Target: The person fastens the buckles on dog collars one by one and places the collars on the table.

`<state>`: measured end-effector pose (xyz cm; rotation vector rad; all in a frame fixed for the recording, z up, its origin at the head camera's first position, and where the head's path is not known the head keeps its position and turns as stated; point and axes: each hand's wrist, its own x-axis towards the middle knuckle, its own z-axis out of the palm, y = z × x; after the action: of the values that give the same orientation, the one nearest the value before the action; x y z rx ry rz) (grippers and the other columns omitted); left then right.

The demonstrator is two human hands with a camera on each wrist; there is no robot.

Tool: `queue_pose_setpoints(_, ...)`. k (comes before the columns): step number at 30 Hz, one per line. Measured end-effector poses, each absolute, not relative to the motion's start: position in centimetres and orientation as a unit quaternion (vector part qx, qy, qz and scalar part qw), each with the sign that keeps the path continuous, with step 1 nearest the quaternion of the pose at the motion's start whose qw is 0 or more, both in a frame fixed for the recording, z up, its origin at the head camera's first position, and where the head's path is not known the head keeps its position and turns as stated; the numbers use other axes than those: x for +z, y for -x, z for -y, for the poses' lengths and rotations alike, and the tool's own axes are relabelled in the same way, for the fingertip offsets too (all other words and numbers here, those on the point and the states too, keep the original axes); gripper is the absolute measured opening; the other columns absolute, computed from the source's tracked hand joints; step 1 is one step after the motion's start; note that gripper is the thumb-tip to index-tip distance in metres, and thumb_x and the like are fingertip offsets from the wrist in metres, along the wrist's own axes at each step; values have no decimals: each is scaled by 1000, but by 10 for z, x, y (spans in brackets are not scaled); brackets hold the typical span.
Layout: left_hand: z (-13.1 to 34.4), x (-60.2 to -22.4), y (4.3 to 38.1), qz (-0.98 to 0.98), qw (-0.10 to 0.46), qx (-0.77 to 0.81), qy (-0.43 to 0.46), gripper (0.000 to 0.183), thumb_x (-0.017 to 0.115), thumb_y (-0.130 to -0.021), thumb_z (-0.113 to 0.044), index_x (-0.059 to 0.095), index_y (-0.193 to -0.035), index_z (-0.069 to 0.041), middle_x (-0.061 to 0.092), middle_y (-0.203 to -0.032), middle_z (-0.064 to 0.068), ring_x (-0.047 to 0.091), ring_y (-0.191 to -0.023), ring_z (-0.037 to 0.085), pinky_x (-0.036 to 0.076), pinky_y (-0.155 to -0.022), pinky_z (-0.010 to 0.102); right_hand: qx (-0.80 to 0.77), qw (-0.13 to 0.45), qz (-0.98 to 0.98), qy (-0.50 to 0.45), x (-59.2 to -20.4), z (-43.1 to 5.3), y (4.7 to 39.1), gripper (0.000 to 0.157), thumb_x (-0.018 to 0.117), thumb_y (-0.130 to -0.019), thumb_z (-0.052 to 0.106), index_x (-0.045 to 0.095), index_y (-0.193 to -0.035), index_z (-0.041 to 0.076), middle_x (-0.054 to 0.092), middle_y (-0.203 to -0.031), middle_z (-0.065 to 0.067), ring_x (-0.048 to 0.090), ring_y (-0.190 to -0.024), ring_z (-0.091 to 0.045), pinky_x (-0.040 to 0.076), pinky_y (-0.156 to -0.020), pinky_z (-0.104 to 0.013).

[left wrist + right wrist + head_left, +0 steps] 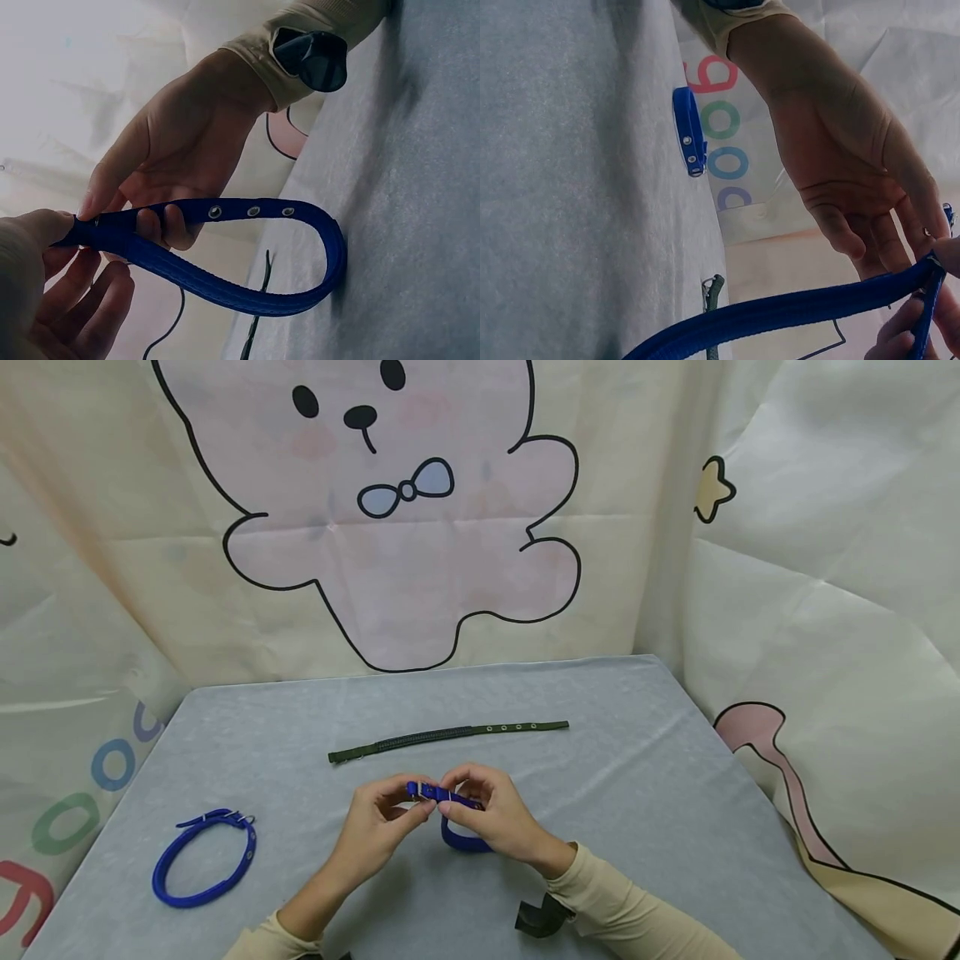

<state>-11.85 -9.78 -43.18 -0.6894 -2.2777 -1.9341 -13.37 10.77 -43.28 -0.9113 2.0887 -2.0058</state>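
Both hands hold a blue pet collar point(467, 842) bent into a loop above the table. My left hand point(378, 827) pinches it by the metal buckle between thumb and fingers. Close beside, my right hand point(498, 818) pinches the overlapping strap near the buckle. The left wrist view shows the collar's padded band point(225, 289) and several metal eyelets along the strap. Whether the buckle prong sits in a hole is hidden by the fingers. A second blue collar point(197, 900) lies left of my hands, buckled into a ring with a small D-ring.
A green collar point(423, 738) lies stretched straight behind the hands, its eyelets toward the right. Grey cloth covers the table point(675, 827). Printed curtains point(615, 568) stand behind and at both sides. A black wrist-camera piece point(542, 917) hangs by the right sleeve.
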Motion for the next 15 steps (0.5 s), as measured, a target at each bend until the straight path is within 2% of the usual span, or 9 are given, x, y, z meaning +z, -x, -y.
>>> queue_pose_setpoints(4, 98, -430, 117, 755, 53, -615, 221, 16, 72, -94, -11, 73, -110, -8, 75, -105, 12, 73, -95, 9, 62, -70, 31, -641, 18, -705, 304, -433, -106, 132, 13, 66, -97, 8, 67, -109, 3, 66, -105, -21, 59, -92, -9, 50, -82, -27)
queue_pose_setpoints(9, 97, -429, 116, 765, 79, -596, 232, 15, 73, -93, -9, 74, -109, -10, 75, -103, 9, 73, -95, 9, 62, -71, 32, -624, -21, -725, 292, -432, -106, 130, 10, 70, -95, 10, 70, -105, 9, 67, -102, -14, 52, -89, -14, 39, -75, -32)
queue_pose_setpoints(15, 96, -430, 115, 772, 84, -583, 239, 16, 74, -92, -9, 74, -108, -8, 77, -103, 9, 73, -93, 7, 62, -73, 28, -639, -27, -711, 291, -430, -105, 128, 11, 70, -93, 4, 70, -104, 5, 67, -100, -17, 53, -83, -9, 44, -65, -23)
